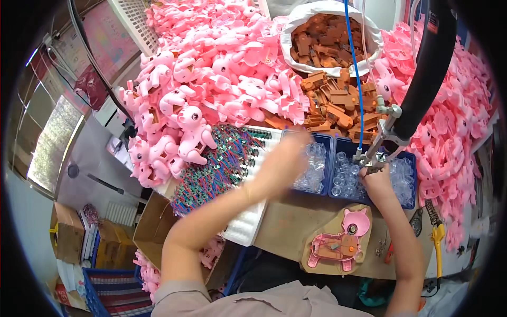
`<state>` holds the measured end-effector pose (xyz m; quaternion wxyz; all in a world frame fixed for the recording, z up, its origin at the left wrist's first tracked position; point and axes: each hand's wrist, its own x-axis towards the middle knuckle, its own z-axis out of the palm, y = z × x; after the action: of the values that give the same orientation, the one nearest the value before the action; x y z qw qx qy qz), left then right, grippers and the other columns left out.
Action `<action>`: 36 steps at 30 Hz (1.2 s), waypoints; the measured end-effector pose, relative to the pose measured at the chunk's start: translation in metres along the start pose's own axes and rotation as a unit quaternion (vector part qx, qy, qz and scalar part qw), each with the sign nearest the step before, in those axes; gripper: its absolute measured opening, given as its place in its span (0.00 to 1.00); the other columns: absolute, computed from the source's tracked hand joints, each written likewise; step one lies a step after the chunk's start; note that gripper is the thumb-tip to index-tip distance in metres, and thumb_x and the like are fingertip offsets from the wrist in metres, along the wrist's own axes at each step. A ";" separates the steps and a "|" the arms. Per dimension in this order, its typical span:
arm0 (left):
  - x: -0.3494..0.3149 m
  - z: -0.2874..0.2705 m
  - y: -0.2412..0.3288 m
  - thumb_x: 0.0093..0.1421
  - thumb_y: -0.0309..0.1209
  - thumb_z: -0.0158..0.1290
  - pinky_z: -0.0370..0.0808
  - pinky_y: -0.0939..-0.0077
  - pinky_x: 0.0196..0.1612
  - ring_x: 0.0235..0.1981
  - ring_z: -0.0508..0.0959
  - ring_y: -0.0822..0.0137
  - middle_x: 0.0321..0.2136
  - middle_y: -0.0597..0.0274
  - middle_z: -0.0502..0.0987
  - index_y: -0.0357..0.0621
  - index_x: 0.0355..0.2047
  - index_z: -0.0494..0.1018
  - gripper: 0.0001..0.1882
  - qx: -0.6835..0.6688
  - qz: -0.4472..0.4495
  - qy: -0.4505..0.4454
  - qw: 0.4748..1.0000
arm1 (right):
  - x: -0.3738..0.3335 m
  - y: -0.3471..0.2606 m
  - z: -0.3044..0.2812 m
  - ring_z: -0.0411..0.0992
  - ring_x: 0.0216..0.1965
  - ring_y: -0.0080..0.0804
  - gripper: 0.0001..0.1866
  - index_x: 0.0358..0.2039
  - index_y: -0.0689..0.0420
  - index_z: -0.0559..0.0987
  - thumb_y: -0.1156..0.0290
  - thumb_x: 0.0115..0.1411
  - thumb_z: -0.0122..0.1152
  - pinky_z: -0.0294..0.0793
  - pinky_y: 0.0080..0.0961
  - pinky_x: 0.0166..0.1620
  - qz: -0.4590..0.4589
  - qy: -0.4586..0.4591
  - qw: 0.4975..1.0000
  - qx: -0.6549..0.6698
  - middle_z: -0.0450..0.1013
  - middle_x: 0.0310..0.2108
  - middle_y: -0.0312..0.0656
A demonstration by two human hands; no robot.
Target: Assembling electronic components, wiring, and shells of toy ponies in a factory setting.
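Note:
My left hand [285, 161] is smeared by motion beside the left blue bin [331, 164] of clear plastic parts [312, 166]; whether it holds anything cannot be made out. My right hand [377, 180] reaches into the right blue bin [348, 199], which holds small clear round parts [344, 174]. The metal head of a hanging power screwdriver [374, 158] covers its fingertips. Nearer to me, an open pink toy animal shell [319, 254] lies in a tan fixture [308, 240]. An orange-brown box-like part [349, 245] and wires sit inside its body.
Pink toy shells [222, 68] are heaped at the back left, more pink parts [443, 142] at the right. Orange-brown parts [338, 105] spill below a white sack [288, 39]. Wired circuit boards [211, 171] cover a white tray [245, 232]. A yellow-handled soldering iron [438, 238] lies right.

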<state>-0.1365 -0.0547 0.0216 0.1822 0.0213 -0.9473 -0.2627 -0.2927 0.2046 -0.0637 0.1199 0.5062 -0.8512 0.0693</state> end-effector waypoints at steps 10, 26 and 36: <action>0.173 0.002 -0.196 0.52 0.43 0.48 0.73 0.58 0.48 0.44 0.77 0.47 0.40 0.41 0.77 0.38 0.38 0.77 0.22 0.087 -0.265 -0.018 0.960 | -0.062 -0.066 -0.062 0.70 0.34 0.40 0.07 0.34 0.62 0.72 0.82 0.54 0.57 0.70 0.27 0.38 0.198 0.137 0.939 0.244 0.68 0.32 0.46; -0.070 -0.076 -0.140 0.64 0.26 0.45 0.67 0.68 0.58 0.57 0.67 0.55 0.56 0.45 0.66 0.29 0.55 0.63 0.21 -0.326 -0.159 0.234 0.902 | -0.159 -0.103 -0.104 0.70 0.39 0.18 0.17 0.44 0.64 0.74 0.82 0.52 0.61 0.70 0.16 0.42 0.449 -0.020 0.619 0.645 0.73 0.41 0.38; -0.131 -0.059 -0.060 0.63 0.29 0.47 0.67 0.59 0.56 0.55 0.67 0.54 0.54 0.46 0.64 0.33 0.65 0.44 0.34 -0.908 -0.194 0.052 0.368 | -0.162 -0.131 -0.077 0.68 0.28 0.38 0.17 0.34 0.60 0.76 0.67 0.45 0.70 0.66 0.32 0.31 0.198 0.026 0.965 0.170 0.67 0.26 0.40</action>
<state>0.0030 -0.1172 -0.0056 0.0847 0.0398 -0.0963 -0.9909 -0.0933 0.2972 -0.0349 0.0378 0.3385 -0.9068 0.2482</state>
